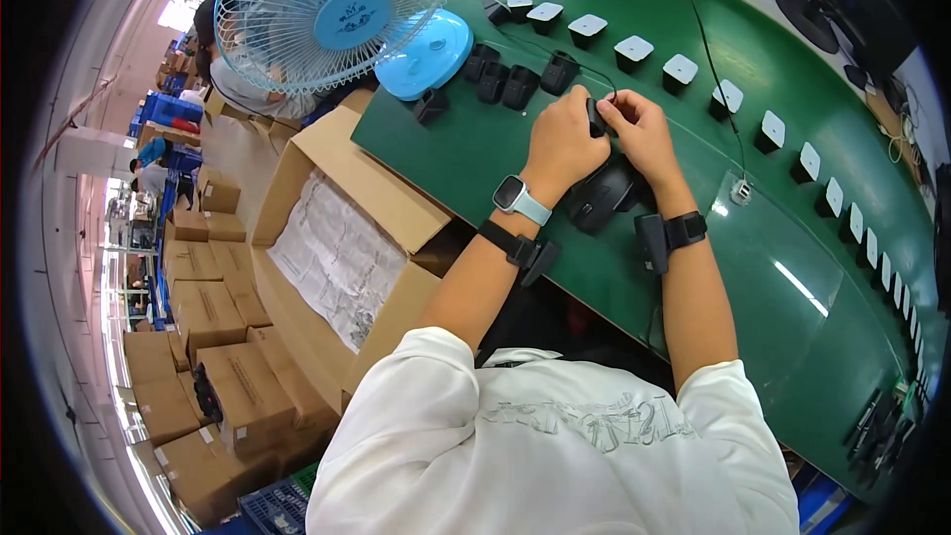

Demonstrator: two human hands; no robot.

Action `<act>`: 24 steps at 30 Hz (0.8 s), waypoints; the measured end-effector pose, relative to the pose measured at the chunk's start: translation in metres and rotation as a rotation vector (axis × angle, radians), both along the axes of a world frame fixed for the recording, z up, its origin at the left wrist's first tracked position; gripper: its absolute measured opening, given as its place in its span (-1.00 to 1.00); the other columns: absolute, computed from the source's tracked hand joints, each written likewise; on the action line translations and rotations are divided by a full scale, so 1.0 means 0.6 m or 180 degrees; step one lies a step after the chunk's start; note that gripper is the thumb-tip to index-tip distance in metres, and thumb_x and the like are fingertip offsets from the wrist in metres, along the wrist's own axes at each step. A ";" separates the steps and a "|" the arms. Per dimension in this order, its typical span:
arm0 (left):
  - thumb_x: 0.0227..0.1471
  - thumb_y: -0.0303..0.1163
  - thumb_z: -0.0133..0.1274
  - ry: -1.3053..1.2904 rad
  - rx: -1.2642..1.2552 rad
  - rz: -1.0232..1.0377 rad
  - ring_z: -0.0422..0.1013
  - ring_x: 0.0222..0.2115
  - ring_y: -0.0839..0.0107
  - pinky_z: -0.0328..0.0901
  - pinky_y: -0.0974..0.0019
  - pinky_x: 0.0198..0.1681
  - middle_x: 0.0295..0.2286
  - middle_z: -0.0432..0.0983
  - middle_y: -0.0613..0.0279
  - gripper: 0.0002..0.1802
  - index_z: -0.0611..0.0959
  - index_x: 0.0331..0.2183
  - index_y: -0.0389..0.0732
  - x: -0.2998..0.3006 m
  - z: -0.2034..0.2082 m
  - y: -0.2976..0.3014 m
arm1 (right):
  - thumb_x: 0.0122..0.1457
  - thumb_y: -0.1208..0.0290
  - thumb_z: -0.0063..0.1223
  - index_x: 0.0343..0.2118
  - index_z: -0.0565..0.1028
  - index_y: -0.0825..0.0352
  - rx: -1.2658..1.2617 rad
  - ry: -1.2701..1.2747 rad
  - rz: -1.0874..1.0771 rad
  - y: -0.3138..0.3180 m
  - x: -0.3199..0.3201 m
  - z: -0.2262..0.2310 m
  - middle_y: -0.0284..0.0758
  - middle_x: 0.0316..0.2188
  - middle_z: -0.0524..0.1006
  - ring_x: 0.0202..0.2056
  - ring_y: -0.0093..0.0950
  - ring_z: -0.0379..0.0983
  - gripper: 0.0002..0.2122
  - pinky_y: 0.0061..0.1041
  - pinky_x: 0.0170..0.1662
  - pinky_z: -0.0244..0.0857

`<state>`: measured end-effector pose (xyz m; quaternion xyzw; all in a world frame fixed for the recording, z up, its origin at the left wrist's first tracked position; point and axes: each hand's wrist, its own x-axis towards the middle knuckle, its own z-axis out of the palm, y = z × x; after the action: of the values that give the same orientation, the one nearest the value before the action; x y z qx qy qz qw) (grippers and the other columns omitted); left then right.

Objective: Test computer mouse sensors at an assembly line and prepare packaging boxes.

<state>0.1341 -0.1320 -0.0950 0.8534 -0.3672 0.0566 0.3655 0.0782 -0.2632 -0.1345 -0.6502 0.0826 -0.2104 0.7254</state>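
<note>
My left hand is closed around a small black device, most of it hidden by the fingers. Right beside it, my right hand pinches at the end of a thin black cable that runs in from the back of the table. Whether the cable's end sits in the device cannot be made out. Under my wrists lies a larger dark, rounded object like a computer mouse. Several black housings stand to the left of my hands. Black strapped units circle both forearms, and a watch is on my left wrist.
Black devices with white tops line the far and right sides of the green table. A blue fan stands back left. An open carton with crumpled paper adjoins the left edge. A small plug hangs at right. Another person sits behind the fan.
</note>
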 end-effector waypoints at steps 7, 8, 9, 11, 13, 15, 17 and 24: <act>-0.27 -0.43 0.14 -0.0243 0.0284 0.0082 0.49 -0.39 -0.14 0.39 -0.06 -0.33 -0.44 0.52 -0.13 -0.69 0.43 -0.40 -0.31 -0.007 0.003 -0.023 | 0.27 0.39 0.12 -0.31 0.52 0.42 -0.0256 0.0170 -0.0528 -0.003 0.009 -0.015 -0.48 -0.50 0.52 -0.44 -0.71 0.35 -0.83 -0.63 -0.35 0.26; -0.27 -0.43 0.14 -0.0236 0.0277 0.0076 0.49 -0.39 -0.14 0.39 -0.06 -0.33 -0.44 0.52 -0.13 -0.69 0.43 -0.40 -0.31 -0.006 0.005 -0.023 | 0.28 0.37 0.11 -0.32 0.52 0.41 -0.0211 0.0247 -0.0543 -0.001 0.010 -0.015 -0.47 -0.51 0.52 -0.45 -0.71 0.33 -0.82 -0.62 -0.36 0.25; -0.27 -0.43 0.14 -0.0226 0.0348 0.0055 0.49 -0.39 -0.13 0.40 -0.06 -0.34 -0.45 0.52 -0.13 -0.68 0.43 -0.40 -0.31 -0.005 0.007 -0.021 | 0.29 0.35 0.10 -0.34 0.52 0.41 -0.0166 0.0323 -0.0554 0.000 0.011 -0.014 -0.47 -0.52 0.51 -0.46 -0.71 0.32 -0.81 -0.61 -0.38 0.25; -0.28 -0.43 0.14 -0.0212 0.0408 0.0038 0.49 -0.40 -0.13 0.40 -0.05 -0.35 -0.45 0.52 -0.13 -0.68 0.43 -0.40 -0.30 -0.004 0.014 -0.020 | 0.31 0.32 0.07 -0.33 0.50 0.40 -0.0298 0.0381 -0.0472 -0.006 0.012 -0.026 -0.46 -0.53 0.50 -0.47 -0.69 0.32 -0.79 -0.60 -0.38 0.24; -0.21 -0.37 0.14 -0.0224 0.0525 0.0005 0.48 -0.41 -0.18 0.37 -0.09 -0.37 -0.47 0.51 -0.17 -0.70 0.44 -0.42 -0.33 -0.007 0.019 -0.009 | 0.34 0.29 0.04 -0.32 0.48 0.39 -0.0418 0.0443 -0.0366 -0.007 0.012 -0.025 -0.45 -0.54 0.49 -0.48 -0.68 0.32 -0.77 -0.60 -0.38 0.24; -0.25 -0.40 0.14 -0.0166 0.0740 0.0058 0.49 -0.40 -0.17 0.39 -0.07 -0.35 -0.48 0.51 -0.16 -0.68 0.44 -0.39 -0.33 -0.013 0.021 0.009 | 0.38 0.23 -0.03 -0.29 0.44 0.36 0.0506 0.0095 -0.0564 -0.007 0.010 -0.010 -0.44 -0.53 0.49 -0.48 -0.65 0.35 -0.75 -0.60 -0.36 0.25; -0.28 -0.44 0.14 -0.0145 0.0948 0.0069 0.49 -0.40 -0.16 0.41 -0.06 -0.33 -0.49 0.51 -0.15 -0.65 0.44 -0.35 -0.33 -0.016 0.026 0.033 | 0.41 0.20 -0.08 -0.26 0.41 0.33 0.0787 0.0085 -0.0575 -0.025 0.010 -0.013 -0.43 -0.53 0.49 -0.47 -0.63 0.37 -0.74 -0.61 -0.33 0.27; -0.15 -0.25 0.34 -0.0905 0.0979 0.0810 0.41 -0.19 -0.10 0.34 0.01 -0.12 -0.25 0.45 -0.08 -0.50 0.53 -0.20 -0.31 0.109 0.004 0.229 | 0.39 0.34 -0.06 -0.29 0.46 0.37 0.0308 0.0072 0.0052 -0.014 0.003 0.006 -0.43 -0.47 0.54 -0.41 -0.67 0.42 -0.81 -0.63 -0.26 0.32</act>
<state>0.1997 0.0053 -0.0923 0.9219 -0.3088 0.1653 0.1659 0.0798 -0.2714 -0.1310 -0.6173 0.0955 -0.1928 0.7567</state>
